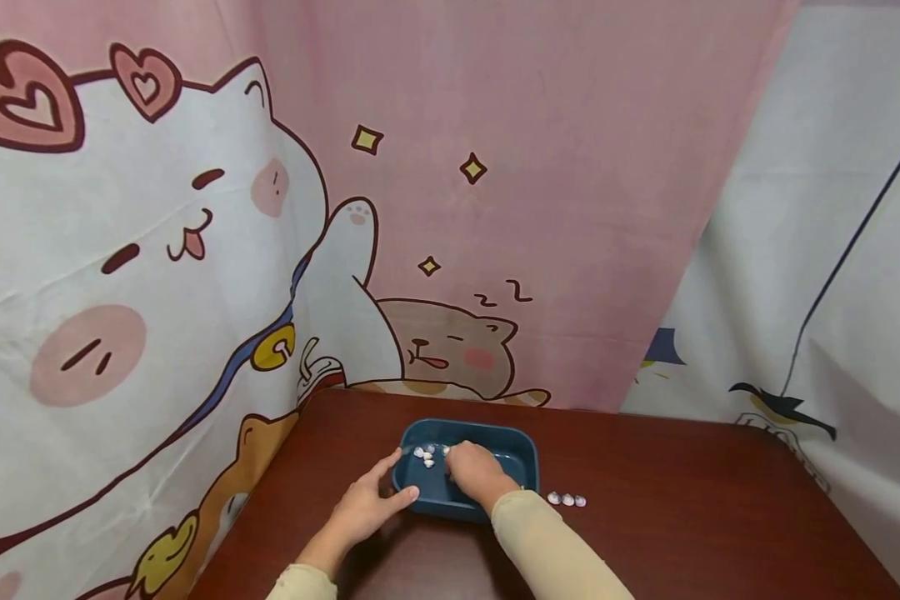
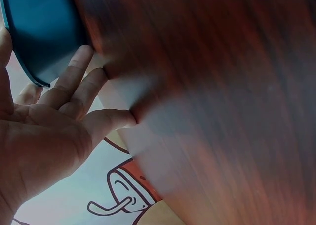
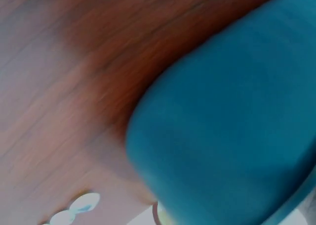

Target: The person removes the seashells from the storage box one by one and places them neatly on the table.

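A dark blue rectangular tray [image 1: 450,505] stands on the table, with several small whitish seashells [image 1: 418,452] grouped at its left end. My left hand [image 1: 365,506] is at the tray's left side, thumb and fingers spread along the rim. In the left wrist view, the fingers of that hand [image 2: 54,116] extend near the tray wall [image 2: 47,34]. Over the tray's middle, my right hand [image 1: 476,471] reaches down with bent fingers. One pale shell [image 1: 446,450] shows beside its fingers; its fingertips are hidden. The right wrist view shows mainly the tray's outer wall [image 3: 222,116].
Three more small shells [image 1: 567,500] lie in a row on the reddish-brown table [image 1: 690,500], just right of the tray. Two of those shells [image 3: 85,202] appear in the right wrist view. A cartoon-printed cloth [image 1: 570,208] hangs behind the table and along its left side.
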A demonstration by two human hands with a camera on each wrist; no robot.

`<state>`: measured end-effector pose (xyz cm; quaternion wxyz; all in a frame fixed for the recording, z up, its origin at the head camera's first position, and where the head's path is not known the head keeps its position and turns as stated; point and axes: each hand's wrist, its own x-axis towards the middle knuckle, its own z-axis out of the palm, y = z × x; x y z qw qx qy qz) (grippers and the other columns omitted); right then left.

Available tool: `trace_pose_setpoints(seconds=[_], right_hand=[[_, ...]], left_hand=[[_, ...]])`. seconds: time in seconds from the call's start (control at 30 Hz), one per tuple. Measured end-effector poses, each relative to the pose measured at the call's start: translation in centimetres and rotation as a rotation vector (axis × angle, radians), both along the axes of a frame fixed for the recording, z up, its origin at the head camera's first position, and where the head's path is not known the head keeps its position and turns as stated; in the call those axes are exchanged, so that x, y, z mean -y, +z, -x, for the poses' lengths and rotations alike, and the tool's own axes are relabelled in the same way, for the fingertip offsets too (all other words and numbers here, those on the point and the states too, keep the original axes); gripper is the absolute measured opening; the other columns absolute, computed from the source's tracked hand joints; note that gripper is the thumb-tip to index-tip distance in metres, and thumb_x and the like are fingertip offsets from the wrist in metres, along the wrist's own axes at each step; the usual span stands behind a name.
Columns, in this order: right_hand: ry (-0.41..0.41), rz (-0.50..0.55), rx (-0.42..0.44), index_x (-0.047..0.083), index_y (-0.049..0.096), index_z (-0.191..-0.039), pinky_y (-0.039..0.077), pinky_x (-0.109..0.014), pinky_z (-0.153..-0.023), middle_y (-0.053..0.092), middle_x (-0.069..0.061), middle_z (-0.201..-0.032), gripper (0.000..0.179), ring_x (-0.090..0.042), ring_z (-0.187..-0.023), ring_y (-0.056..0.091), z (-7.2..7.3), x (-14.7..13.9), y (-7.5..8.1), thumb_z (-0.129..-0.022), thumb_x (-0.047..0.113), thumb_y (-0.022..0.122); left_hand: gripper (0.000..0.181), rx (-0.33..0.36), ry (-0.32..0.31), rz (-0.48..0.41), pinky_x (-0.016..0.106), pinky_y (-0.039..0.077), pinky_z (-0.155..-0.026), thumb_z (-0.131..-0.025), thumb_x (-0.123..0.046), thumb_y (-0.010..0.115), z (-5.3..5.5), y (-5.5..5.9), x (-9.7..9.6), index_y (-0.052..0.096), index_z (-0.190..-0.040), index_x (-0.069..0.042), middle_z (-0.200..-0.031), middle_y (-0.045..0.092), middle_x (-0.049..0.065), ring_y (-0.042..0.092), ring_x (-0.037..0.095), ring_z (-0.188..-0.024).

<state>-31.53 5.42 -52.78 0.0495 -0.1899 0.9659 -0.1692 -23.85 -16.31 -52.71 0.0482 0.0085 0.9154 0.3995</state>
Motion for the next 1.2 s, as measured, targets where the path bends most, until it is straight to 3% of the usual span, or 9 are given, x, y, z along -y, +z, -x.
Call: trace_pose_setpoints(seconds=[0.1, 0.2, 0.43, 0.7, 0.9, 1.2], right_hand=[[-0.001, 0.021, 0.017, 0.012, 0.079, -0.078, 0.046, -0.029, -0.061, 0.062, 0.003, -0.068, 0.018, -0.013, -0.063, 0.053, 0.1, -0.9, 0.0, -0.092, 0.002, 0.076], [0.008, 0.028, 0.019, 0.012, 0.081, -0.081, 0.052, -0.03, -0.065, 0.067, 0.003, -0.074, 0.014, -0.012, -0.067, 0.054, 0.2, -1.6, 0.0, -0.089, 0.0, 0.08], [0.054, 0.003, -0.013, 0.017, 0.084, -0.083, 0.059, -0.032, -0.073, 0.073, 0.006, -0.08, 0.012, -0.012, -0.071, 0.056, 0.1, -2.5, 0.1, -0.086, 0.005, 0.088], [0.128, 0.038, -0.003, 0.015, 0.078, -0.074, 0.048, -0.026, -0.063, 0.062, 0.007, -0.067, 0.021, -0.01, -0.063, 0.052, -0.1, -2.9, 0.0, -0.091, 0.003, 0.08], [0.105, 0.111, 0.036, 0.014, 0.077, -0.071, 0.046, -0.026, -0.059, 0.061, 0.006, -0.063, 0.023, -0.011, -0.061, 0.053, -0.1, -2.9, 0.1, -0.091, 0.002, 0.079], [0.116, 0.029, 0.015, 0.015, 0.078, -0.079, 0.05, -0.027, -0.066, 0.062, 0.007, -0.071, 0.016, -0.01, -0.068, 0.053, 0.0, -3.2, 0.0, -0.086, 0.005, 0.087]], left_hand=[[0.084, -0.005, 0.006, 0.012, 0.078, 0.046, -0.103, -0.092, -0.059, 0.079, 0.1, 0.1, 0.1, 0.046, -0.163, -0.028, -0.161, 0.054, 0.018, 0.057, 0.049, -0.14], [0.085, -0.014, 0.01, 0.017, 0.077, 0.047, -0.102, -0.091, -0.06, 0.079, 0.1, 0.1, 0.2, 0.047, -0.163, -0.028, -0.16, 0.055, 0.019, 0.059, 0.049, -0.139], [0.086, -0.004, 0.008, 0.004, 0.077, 0.047, -0.103, -0.091, -0.062, 0.078, 0.2, -0.2, 0.2, 0.047, -0.163, -0.028, -0.16, 0.055, 0.02, 0.06, 0.047, -0.137], [0.085, 0.0, 0.021, 0.004, 0.078, 0.046, -0.103, -0.091, -0.061, 0.079, 0.2, -0.5, 0.2, 0.047, -0.162, -0.029, -0.16, 0.055, 0.019, 0.06, 0.047, -0.137], [0.085, 0.005, 0.017, -0.005, 0.078, 0.046, -0.103, -0.091, -0.061, 0.079, 0.1, -0.3, 0.0, 0.047, -0.163, -0.029, -0.16, 0.055, 0.02, 0.059, 0.048, -0.138], [0.085, 0.001, 0.021, -0.013, 0.079, 0.045, -0.103, -0.091, -0.059, 0.079, 0.0, -0.4, 0.0, 0.047, -0.163, -0.028, -0.16, 0.055, 0.019, 0.059, 0.048, -0.138]])
